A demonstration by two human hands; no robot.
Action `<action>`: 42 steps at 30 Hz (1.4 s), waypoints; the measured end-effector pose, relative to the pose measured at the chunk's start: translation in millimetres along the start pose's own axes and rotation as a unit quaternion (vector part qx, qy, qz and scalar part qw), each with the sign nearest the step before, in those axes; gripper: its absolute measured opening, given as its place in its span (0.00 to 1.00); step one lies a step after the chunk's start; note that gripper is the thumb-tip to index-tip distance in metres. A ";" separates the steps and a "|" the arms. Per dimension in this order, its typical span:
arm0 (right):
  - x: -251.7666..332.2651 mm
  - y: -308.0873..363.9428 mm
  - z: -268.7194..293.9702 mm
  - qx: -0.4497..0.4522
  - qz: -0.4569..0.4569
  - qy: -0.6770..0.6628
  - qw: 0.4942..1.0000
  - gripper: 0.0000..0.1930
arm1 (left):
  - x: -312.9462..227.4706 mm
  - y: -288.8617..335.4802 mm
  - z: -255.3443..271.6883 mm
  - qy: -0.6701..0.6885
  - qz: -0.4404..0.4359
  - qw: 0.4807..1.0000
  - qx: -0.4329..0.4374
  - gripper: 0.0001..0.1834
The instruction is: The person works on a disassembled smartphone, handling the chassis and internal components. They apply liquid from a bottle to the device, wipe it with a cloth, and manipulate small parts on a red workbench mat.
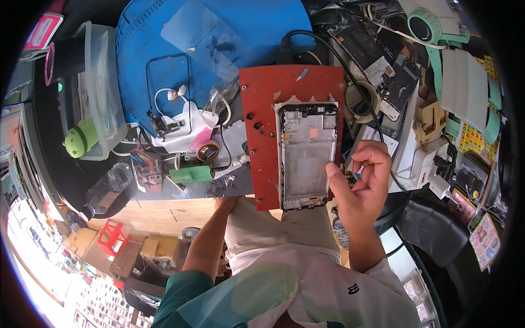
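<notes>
A bare phone frame [307, 158], black-rimmed with a grey metal midplate, lies lengthwise on a red-brown plate [263, 180]. My right hand [363, 183] is at the frame's right side. Its thumb reaches to the frame's right edge, while the fingers curl loosely apart from it. A small blue-and-white patch shows between the fingers; I cannot make out what it is. My left hand [225, 204] is low at the table's front edge, left of the plate, with its fingers hidden. Small dark scraps [257, 126] lie on the plate beside the frame.
A blue mat [136, 49] covers the back left, with a clear plastic sheet [205, 35] on it. Nearer are a solder spool [208, 151], a green cylinder [191, 174] and a clear bottle [109, 183]. Phone parts [402, 82] and a black cable [363, 93] crowd the right.
</notes>
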State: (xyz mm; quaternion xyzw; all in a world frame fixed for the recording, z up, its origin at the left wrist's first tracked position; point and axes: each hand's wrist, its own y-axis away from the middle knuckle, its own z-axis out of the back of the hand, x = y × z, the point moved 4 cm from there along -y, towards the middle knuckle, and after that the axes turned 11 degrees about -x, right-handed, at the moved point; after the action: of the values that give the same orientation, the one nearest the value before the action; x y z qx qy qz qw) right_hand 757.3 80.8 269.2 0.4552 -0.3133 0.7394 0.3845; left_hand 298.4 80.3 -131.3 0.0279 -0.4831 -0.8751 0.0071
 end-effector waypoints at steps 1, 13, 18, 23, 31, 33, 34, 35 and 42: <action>0.3 -0.3 0.1 0.002 0.004 0.001 1.000 0.26 | 2.3 -1.6 -2.9 -0.003 -0.001 1.000 -0.005 0.55; -3.9 1.9 -0.4 0.003 -0.003 -0.016 1.000 0.25 | -2.4 -0.6 -4.1 -0.069 0.002 0.997 0.019 0.50; -4.9 4.2 -0.6 -0.004 -0.013 -0.025 1.000 0.25 | -14.0 10.7 13.9 -0.050 0.063 0.996 0.040 0.52; -4.1 1.6 -0.8 0.004 0.001 -0.027 1.000 0.25 | -9.4 7.1 8.1 -0.048 0.058 0.997 0.035 0.50; -4.6 3.2 -0.4 0.005 -0.030 -0.035 0.999 0.25 | -3.1 -0.6 -0.8 -0.053 0.045 0.998 0.010 0.47; -5.1 3.6 -0.7 0.007 -0.039 -0.036 0.999 0.25 | -4.7 2.9 1.2 -0.050 0.055 0.997 0.009 0.49; -6.0 4.1 -0.6 0.007 -0.044 -0.037 0.998 0.25 | -9.5 6.3 5.7 -0.048 0.058 0.997 0.009 0.49; -6.9 4.4 -0.6 0.011 -0.043 -0.037 0.998 0.25 | -13.9 8.8 9.4 -0.040 0.066 0.997 0.010 0.51; -8.7 4.4 0.6 0.019 -0.049 -0.066 0.996 0.25 | -41.0 26.0 32.9 -0.004 0.055 0.998 0.004 0.49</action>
State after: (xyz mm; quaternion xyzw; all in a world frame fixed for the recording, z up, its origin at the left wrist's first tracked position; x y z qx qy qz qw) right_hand 756.4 75.6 261.0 0.5252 -0.3011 0.6940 0.3897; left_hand 337.1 95.8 -90.1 -0.0021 -0.4876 -0.8715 0.0532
